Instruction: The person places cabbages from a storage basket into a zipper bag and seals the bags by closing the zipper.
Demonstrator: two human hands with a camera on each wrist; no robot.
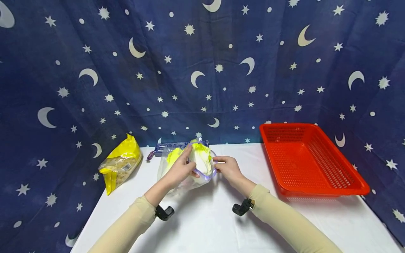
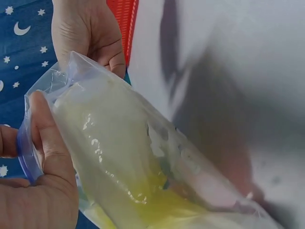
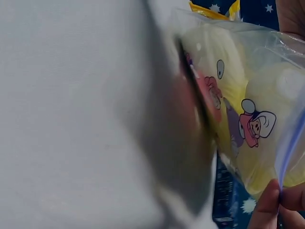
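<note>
A clear zip bag [image 1: 181, 186] with a purple-blue zip strip is held up over the table, its mouth spread apart. Inside lies pale yellow-and-white leafy cabbage [image 1: 201, 159]. My left hand [image 1: 178, 171] grips the left side of the bag's rim, the thumb on one side of the plastic and fingers on the other. On the opposite side, my right hand [image 1: 230, 169] pinches the zip strip between thumb and fingertips. Cartoon figures [image 3: 255, 125] are printed on the bag in the right wrist view.
A red plastic basket [image 1: 278, 175] stands on the right of the white table [image 1: 209, 225]. Far left is a yellow food packet [image 1: 123, 163]. Behind the bag lie a dark blue box [image 1: 162, 149] and a small purple-wrapped sweet [image 1: 150, 156]. A starry blue curtain [image 1: 221, 88] hangs behind.
</note>
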